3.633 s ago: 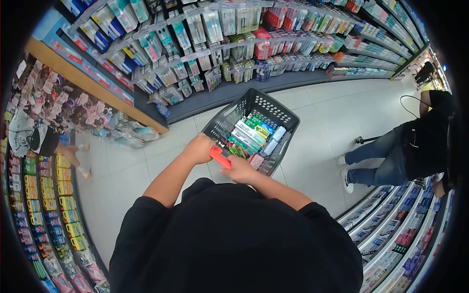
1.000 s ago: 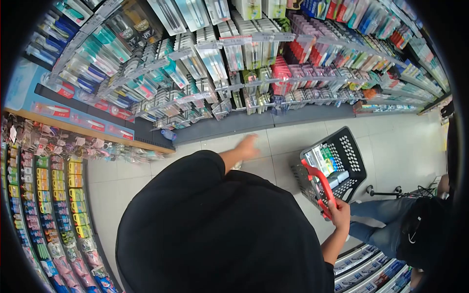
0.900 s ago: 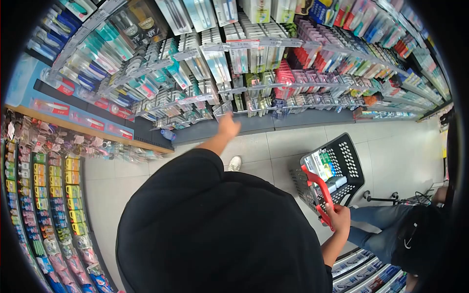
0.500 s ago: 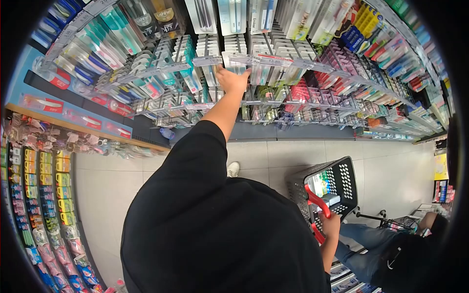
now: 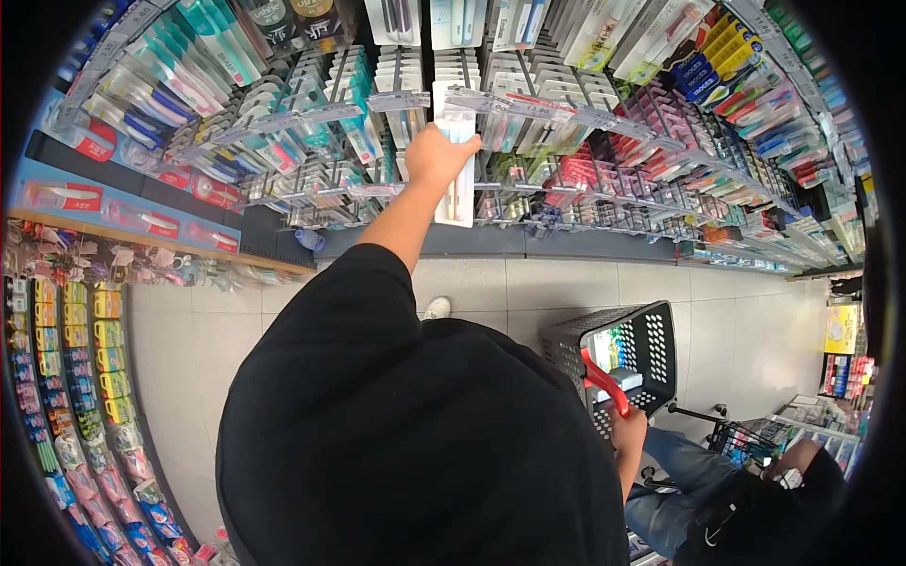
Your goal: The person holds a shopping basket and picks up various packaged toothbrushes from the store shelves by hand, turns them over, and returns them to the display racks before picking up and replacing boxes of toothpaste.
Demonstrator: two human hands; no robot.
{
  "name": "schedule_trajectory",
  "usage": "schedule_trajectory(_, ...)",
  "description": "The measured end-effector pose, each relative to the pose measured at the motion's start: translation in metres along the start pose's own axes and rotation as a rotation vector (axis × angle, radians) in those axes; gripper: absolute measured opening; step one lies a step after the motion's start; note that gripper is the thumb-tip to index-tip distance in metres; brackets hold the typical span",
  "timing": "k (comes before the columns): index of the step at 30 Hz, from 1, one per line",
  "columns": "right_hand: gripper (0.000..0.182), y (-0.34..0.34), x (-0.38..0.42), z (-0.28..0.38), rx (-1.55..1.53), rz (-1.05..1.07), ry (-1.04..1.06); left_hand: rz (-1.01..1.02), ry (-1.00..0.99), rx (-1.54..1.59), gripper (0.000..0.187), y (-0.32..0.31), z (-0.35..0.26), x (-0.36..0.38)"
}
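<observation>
Left to right, the left hand (image 5: 437, 158) comes first, partly closed on a long white package (image 5: 455, 193) at the hanging display (image 5: 557, 104); its thumb sticks out to the right, across the front of the package, while its fingertips are mostly hidden; the package lies just right of the palm, reaching above and below the hand, and well apart from the right hand (image 5: 628, 432), which is up and to its left; below the package, a light shoe (image 5: 438, 307) shows on the tiled floor (image 5: 557, 283); further right, the right hand is closed around the red handle (image 5: 604, 377) of a dark perforated basket (image 5: 659, 354), with goods (image 5: 618, 349) inside; beside it are another person's jeans (image 5: 672, 455) and a wheeled cart (image 5: 731, 439).

Counted, there are two hands, one held package, one shoe, one basket, one red handle, one other person and one cart; the goods inside the basket overlap and their number cannot be told; the packages hanging on the display are too many and too crowded to count.
</observation>
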State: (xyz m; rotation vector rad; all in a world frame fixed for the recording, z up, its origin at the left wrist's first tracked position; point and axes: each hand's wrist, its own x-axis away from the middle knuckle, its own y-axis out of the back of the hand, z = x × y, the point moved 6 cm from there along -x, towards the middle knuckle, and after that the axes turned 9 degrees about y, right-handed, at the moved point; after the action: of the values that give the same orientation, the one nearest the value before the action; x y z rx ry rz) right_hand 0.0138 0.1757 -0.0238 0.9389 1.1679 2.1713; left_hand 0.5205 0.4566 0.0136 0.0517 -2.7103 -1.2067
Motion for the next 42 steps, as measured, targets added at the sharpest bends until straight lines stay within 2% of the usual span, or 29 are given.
schedule_trajectory(3,0.031,0.0,-0.001,0.0,0.005,0.01,0.002,-0.158,-0.069,0.118,0.068,0.018,0.003,0.01)
schedule_trajectory(7,0.03,-0.001,0.001,-0.003,0.007,0.014,-0.007,-0.081,0.001,0.138,0.074,0.021,0.001,0.014)
schedule_trajectory(10,0.03,0.0,-0.003,-0.005,0.026,-0.002,0.016,0.003,0.053,0.281,0.075,0.005,0.005,0.008)
schedule_trajectory(15,0.032,-0.001,0.001,-0.002,-0.005,-0.017,0.023,-0.165,-0.066,0.21,0.071,-0.002,0.012,0.014)
schedule_trajectory(19,0.032,-0.004,0.0,-0.002,-0.013,-0.033,0.045,-0.226,-0.284,0.172,0.065,-0.013,0.025,0.024)
schedule_trajectory(22,0.032,-0.004,0.0,-0.007,-0.026,-0.012,0.026,-0.237,-0.26,0.271,0.064,-0.016,0.036,0.044)
schedule_trajectory(23,0.032,-0.006,-0.001,-0.011,-0.034,0.002,0.008,-0.227,-0.189,0.296,0.063,-0.017,0.044,0.041)
schedule_trajectory(32,0.029,-0.002,0.004,0.004,-0.035,0.004,-0.025,-0.186,-0.221,0.243,0.066,-0.005,0.052,0.03)
schedule_trajectory(36,0.029,-0.01,-0.003,-0.023,-0.107,-0.005,-0.034,-0.226,-0.262,0.294,0.066,-0.01,0.048,0.028)
schedule_trajectory(42,0.028,-0.017,-0.005,-0.039,-0.121,-0.025,-0.021,-0.176,-0.214,0.368,0.069,-0.019,0.032,0.012)
